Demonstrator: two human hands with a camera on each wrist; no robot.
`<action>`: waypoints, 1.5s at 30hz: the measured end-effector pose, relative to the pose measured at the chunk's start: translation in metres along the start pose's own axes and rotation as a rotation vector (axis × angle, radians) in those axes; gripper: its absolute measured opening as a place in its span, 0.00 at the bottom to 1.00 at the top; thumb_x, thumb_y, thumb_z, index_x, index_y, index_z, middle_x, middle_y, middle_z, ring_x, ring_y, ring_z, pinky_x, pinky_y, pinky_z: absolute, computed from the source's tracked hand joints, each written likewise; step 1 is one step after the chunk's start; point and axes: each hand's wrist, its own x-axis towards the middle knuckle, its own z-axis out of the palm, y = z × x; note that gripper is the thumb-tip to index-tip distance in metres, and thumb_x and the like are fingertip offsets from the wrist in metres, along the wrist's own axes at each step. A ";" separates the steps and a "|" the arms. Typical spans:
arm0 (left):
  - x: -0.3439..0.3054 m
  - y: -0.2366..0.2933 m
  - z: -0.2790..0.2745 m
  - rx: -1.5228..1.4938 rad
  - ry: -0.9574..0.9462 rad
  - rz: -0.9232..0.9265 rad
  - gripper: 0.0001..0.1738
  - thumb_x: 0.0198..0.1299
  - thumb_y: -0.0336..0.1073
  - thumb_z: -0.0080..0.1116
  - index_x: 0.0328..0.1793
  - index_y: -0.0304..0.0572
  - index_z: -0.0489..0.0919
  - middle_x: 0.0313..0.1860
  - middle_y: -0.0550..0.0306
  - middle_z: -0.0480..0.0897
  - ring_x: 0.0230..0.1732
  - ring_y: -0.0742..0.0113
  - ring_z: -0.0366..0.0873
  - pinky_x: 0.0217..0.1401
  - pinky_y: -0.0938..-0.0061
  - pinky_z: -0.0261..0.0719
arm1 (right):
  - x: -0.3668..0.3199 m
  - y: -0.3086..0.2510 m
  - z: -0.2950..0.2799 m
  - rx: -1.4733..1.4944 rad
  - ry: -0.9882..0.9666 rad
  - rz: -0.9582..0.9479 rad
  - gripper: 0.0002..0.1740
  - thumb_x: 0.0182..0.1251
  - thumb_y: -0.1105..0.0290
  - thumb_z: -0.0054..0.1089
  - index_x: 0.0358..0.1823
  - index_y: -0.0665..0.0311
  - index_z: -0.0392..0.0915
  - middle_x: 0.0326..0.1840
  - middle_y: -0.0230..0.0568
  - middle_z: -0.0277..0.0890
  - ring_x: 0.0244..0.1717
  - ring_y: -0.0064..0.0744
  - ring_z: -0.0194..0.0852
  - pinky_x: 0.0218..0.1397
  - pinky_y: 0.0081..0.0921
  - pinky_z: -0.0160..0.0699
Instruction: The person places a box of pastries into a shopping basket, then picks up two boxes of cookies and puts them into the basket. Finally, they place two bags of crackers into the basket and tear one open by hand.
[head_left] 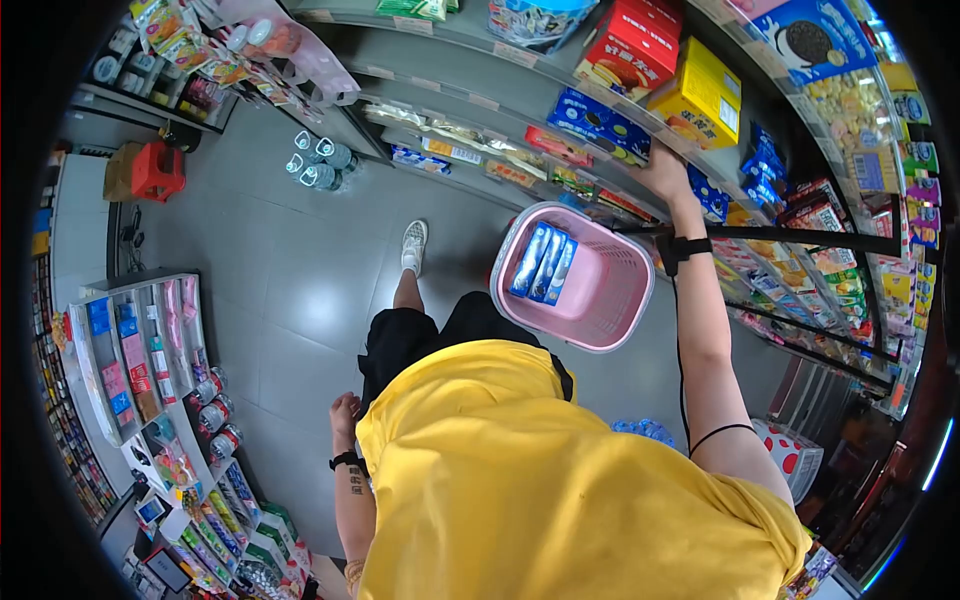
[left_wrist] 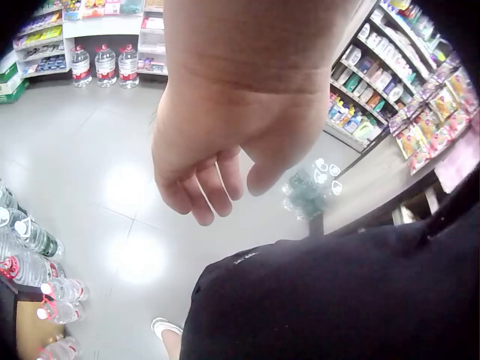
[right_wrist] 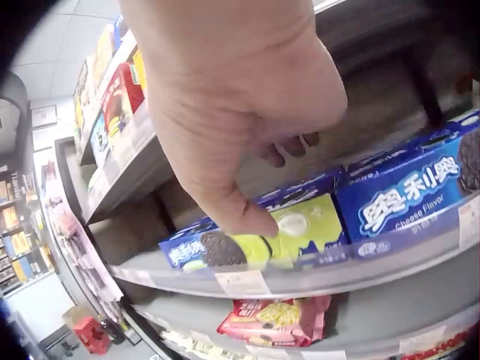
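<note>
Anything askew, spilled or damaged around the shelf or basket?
Nothing clearly wrong: no spill or damage visible. The blue boxes lie side by side in the pink basket. The snack packet below the Oreo boxes looks slumped, likely normal for soft packaging.

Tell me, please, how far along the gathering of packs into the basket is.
Three blue packs already lie in the pink basket, so that part looks done. Under way now: the right hand is at a blue-and-green box on the shelf, its thumb over the front. Left, probably, is lifting that box into the basket; whether more should follow, I cannot tell.
</note>
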 end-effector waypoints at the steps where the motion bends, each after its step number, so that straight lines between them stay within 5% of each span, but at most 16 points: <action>1: 0.003 -0.008 -0.003 0.030 0.003 -0.004 0.21 0.70 0.42 0.58 0.62 0.37 0.79 0.49 0.54 0.86 0.51 0.62 0.83 0.55 0.67 0.77 | 0.005 -0.009 -0.011 -0.016 -0.074 0.030 0.52 0.51 0.54 0.75 0.75 0.70 0.62 0.73 0.65 0.67 0.76 0.58 0.62 0.78 0.40 0.61; 4: 0.013 -0.025 -0.010 0.052 0.017 -0.003 0.23 0.69 0.42 0.59 0.64 0.34 0.78 0.48 0.53 0.86 0.50 0.61 0.83 0.56 0.66 0.78 | 0.026 -0.014 -0.037 -0.091 -0.375 0.129 0.46 0.48 0.50 0.74 0.67 0.68 0.71 0.67 0.59 0.74 0.71 0.54 0.70 0.73 0.42 0.68; 8: 0.006 -0.014 -0.001 0.039 0.069 -0.018 0.22 0.69 0.42 0.60 0.62 0.34 0.79 0.46 0.54 0.86 0.48 0.61 0.83 0.56 0.67 0.78 | 0.034 -0.013 -0.037 -0.298 -0.385 0.168 0.37 0.48 0.48 0.75 0.59 0.60 0.82 0.61 0.51 0.78 0.64 0.48 0.75 0.65 0.38 0.73; 14: 0.005 0.015 0.007 -0.091 0.057 -0.042 0.18 0.70 0.42 0.59 0.59 0.40 0.79 0.44 0.58 0.86 0.46 0.66 0.84 0.50 0.69 0.77 | 0.043 -0.012 -0.026 -0.067 -0.534 0.282 0.37 0.49 0.49 0.72 0.58 0.63 0.81 0.58 0.53 0.80 0.60 0.51 0.78 0.61 0.37 0.77; 22: 0.010 0.047 0.006 -0.030 0.043 -0.025 0.17 0.70 0.43 0.58 0.59 0.44 0.79 0.46 0.60 0.86 0.47 0.68 0.85 0.49 0.71 0.75 | 0.050 -0.037 -0.013 0.107 -0.500 0.264 0.41 0.48 0.48 0.71 0.60 0.68 0.76 0.55 0.58 0.80 0.57 0.56 0.79 0.59 0.37 0.78; 27: 0.017 0.050 -0.001 0.003 0.041 -0.016 0.18 0.70 0.44 0.59 0.60 0.42 0.79 0.48 0.58 0.86 0.49 0.65 0.85 0.50 0.69 0.76 | 0.041 -0.043 -0.013 0.236 -0.301 0.226 0.44 0.47 0.47 0.71 0.61 0.71 0.73 0.53 0.61 0.80 0.56 0.58 0.80 0.57 0.37 0.80; 29: 0.027 0.047 -0.003 0.025 0.038 -0.017 0.18 0.70 0.44 0.59 0.60 0.42 0.79 0.48 0.57 0.86 0.49 0.65 0.85 0.51 0.69 0.76 | 0.023 -0.033 0.007 0.185 -0.004 0.129 0.45 0.47 0.47 0.71 0.62 0.73 0.72 0.51 0.62 0.80 0.53 0.61 0.80 0.56 0.37 0.81; 33: 0.036 0.052 0.002 0.078 0.021 -0.011 0.18 0.71 0.45 0.59 0.60 0.42 0.79 0.48 0.57 0.87 0.49 0.65 0.85 0.51 0.69 0.76 | -0.028 -0.066 -0.012 0.204 0.306 -0.054 0.52 0.35 0.62 0.78 0.67 0.69 0.67 0.62 0.60 0.70 0.64 0.62 0.66 0.69 0.46 0.67; 35: 0.041 0.052 0.003 0.105 -0.017 0.004 0.18 0.71 0.45 0.59 0.59 0.43 0.79 0.49 0.57 0.87 0.49 0.65 0.85 0.51 0.69 0.76 | -0.062 -0.079 -0.018 0.374 0.220 0.011 0.52 0.32 0.65 0.77 0.67 0.66 0.67 0.57 0.54 0.67 0.60 0.57 0.64 0.68 0.48 0.65; 39: 0.056 0.059 0.002 0.142 -0.059 0.010 0.17 0.70 0.44 0.60 0.58 0.44 0.79 0.44 0.59 0.86 0.45 0.69 0.84 0.45 0.73 0.76 | -0.146 -0.077 -0.010 0.734 0.055 0.164 0.52 0.33 0.63 0.78 0.67 0.66 0.67 0.63 0.52 0.69 0.68 0.52 0.65 0.74 0.43 0.63; 45: 0.064 0.075 0.010 0.261 -0.081 0.048 0.12 0.69 0.41 0.62 0.53 0.45 0.81 0.35 0.64 0.84 0.37 0.74 0.82 0.37 0.78 0.74 | -0.270 -0.029 0.049 1.234 -0.355 0.702 0.52 0.40 0.63 0.78 0.69 0.76 0.63 0.61 0.54 0.73 0.63 0.42 0.73 0.70 0.34 0.69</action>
